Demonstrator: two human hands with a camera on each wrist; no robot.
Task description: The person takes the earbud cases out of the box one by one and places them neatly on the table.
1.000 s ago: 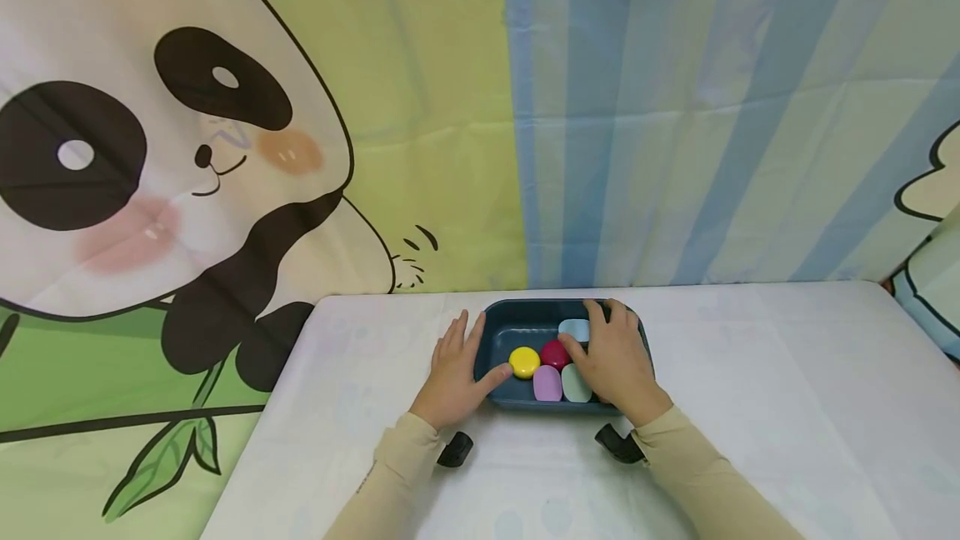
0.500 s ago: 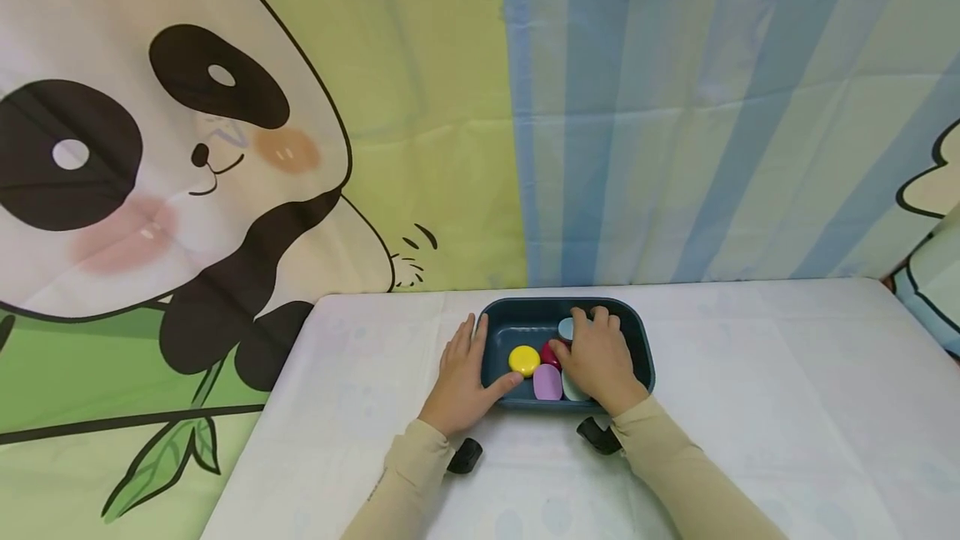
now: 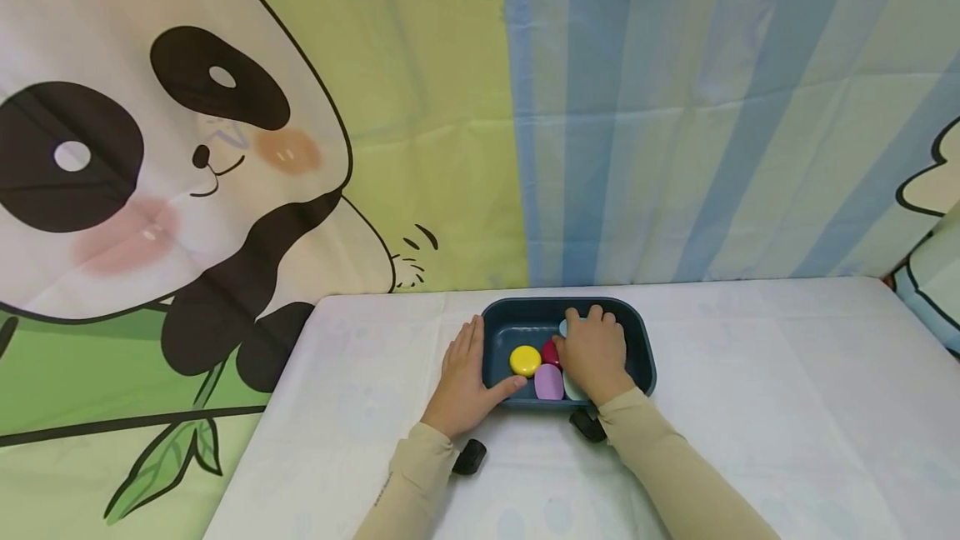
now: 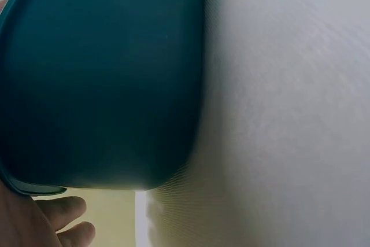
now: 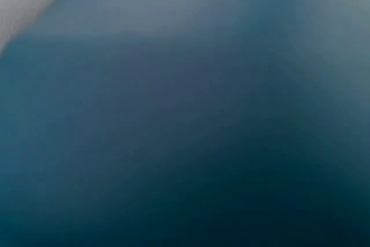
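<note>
A dark blue tray (image 3: 645,357) stands on the table and holds several smooth, rounded pieces. Among them are a yellow round piece (image 3: 525,361), a purple oblong one (image 3: 549,382), a red one (image 3: 551,352), a pale green one (image 3: 573,388) and a light blue one (image 3: 563,327). My left hand (image 3: 462,386) rests along the tray's left end, fingers extended, thumb over the front rim. Inside the tray, my right hand (image 3: 595,357) bends its fingers over the light blue piece, its thumb by the red one. The hand hides what its fingertips touch.
A white cloth (image 3: 780,407) covers the table, whose back edge lies just behind the tray. Behind it hangs a printed curtain (image 3: 450,148) with a panda. Black wrist cameras (image 3: 469,457) sit below both hands. Blurred dark blue fills most of the right wrist view.
My right hand has moved left from the tray's right side, its fingers now more bent and covering more of the light blue and green pieces. My left hand has shifted only slightly.
</note>
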